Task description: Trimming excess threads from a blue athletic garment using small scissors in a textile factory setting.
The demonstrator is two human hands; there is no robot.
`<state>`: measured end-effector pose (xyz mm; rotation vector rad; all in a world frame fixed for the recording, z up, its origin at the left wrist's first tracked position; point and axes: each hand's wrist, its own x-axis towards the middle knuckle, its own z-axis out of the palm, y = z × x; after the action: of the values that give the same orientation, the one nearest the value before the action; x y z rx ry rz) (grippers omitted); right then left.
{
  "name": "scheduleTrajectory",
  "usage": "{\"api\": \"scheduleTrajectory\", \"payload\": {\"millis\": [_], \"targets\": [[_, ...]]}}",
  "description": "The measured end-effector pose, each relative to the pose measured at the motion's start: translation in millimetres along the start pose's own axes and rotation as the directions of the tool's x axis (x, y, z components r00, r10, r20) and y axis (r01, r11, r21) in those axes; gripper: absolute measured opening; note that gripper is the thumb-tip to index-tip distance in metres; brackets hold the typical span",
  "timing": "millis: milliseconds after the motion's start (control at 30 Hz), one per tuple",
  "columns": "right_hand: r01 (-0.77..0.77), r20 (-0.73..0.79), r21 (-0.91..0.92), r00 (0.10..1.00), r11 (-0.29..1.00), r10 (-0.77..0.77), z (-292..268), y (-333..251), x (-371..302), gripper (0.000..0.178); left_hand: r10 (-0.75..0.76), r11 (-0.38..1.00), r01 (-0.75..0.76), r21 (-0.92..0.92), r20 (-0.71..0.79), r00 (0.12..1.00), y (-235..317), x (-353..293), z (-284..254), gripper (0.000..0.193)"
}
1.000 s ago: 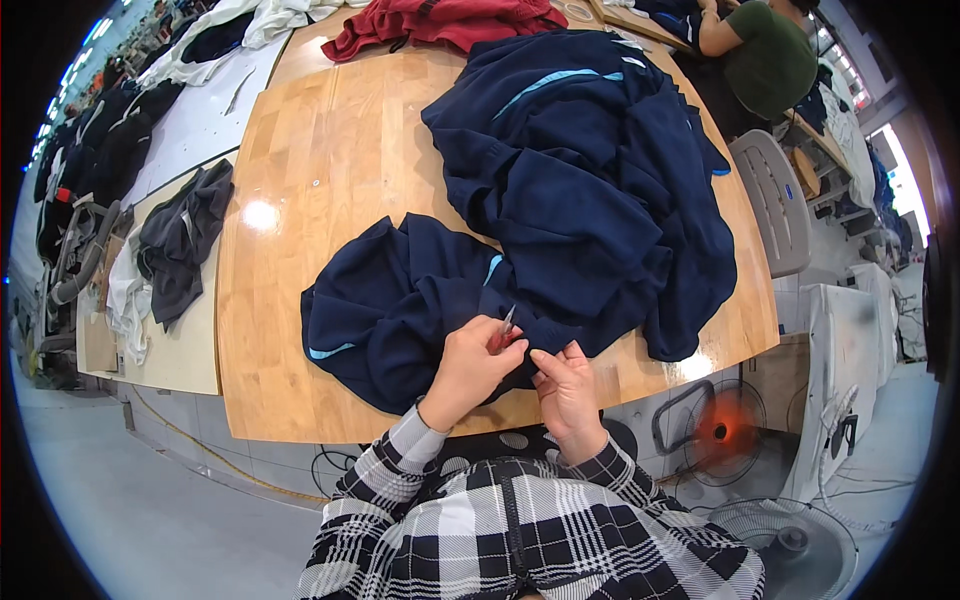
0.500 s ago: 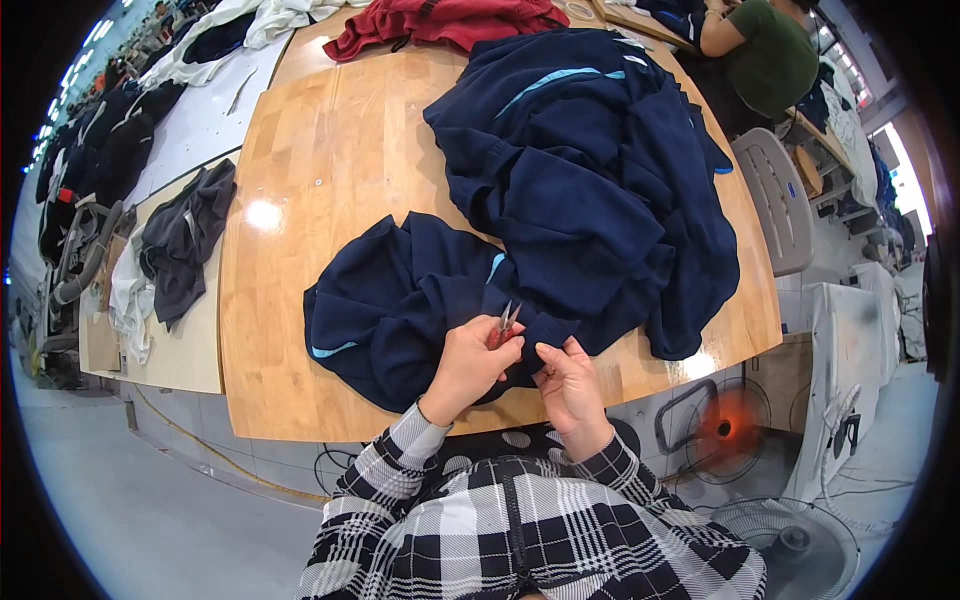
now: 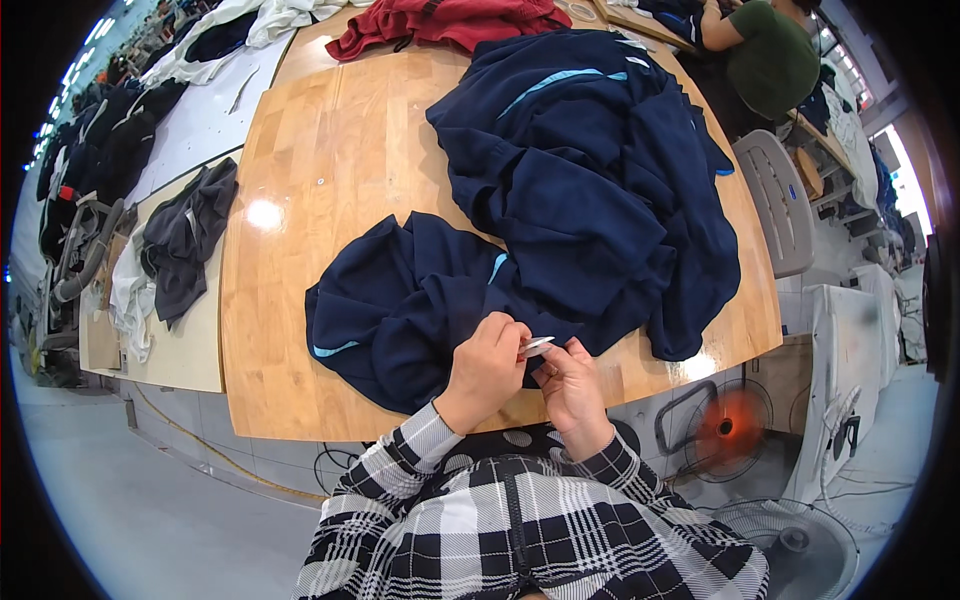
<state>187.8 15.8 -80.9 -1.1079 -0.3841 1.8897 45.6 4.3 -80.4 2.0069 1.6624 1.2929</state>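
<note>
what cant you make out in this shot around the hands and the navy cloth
Head view only:
- Small pale item pinched between left hand and right hand: too small to tell what it is.
- Navy cloth under the hands: the seam being worked is covered by the fingers.
- Person in green: cut off by the top edge.
- Fan: bent by the fisheye rim.

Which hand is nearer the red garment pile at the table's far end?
Left. The left hand sits slightly farther up the table toward the red garment pile; the right hand lies lower, nearer the table edge.
</note>
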Motion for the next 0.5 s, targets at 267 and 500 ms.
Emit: {"api": "scheduleTrajectory", "payload": {"millis": [267,500], "targets": [[-0.027,-0.029,0.032,0.999,0.999,0.028,9.6,-5.1,0.2,0.029,-0.299,0.803,0.307,-0.510,0.100,0.949,-14.2,3.4,-11.5,0.005],[-0.024,-0.031,0.045,0.999,0.999,0.026,4.3,-6.5,3.3,0.027,-0.145,0.888,0.214,-0.407,0.193,0.970,-6.5,1.9,-14.2,0.007]]}}
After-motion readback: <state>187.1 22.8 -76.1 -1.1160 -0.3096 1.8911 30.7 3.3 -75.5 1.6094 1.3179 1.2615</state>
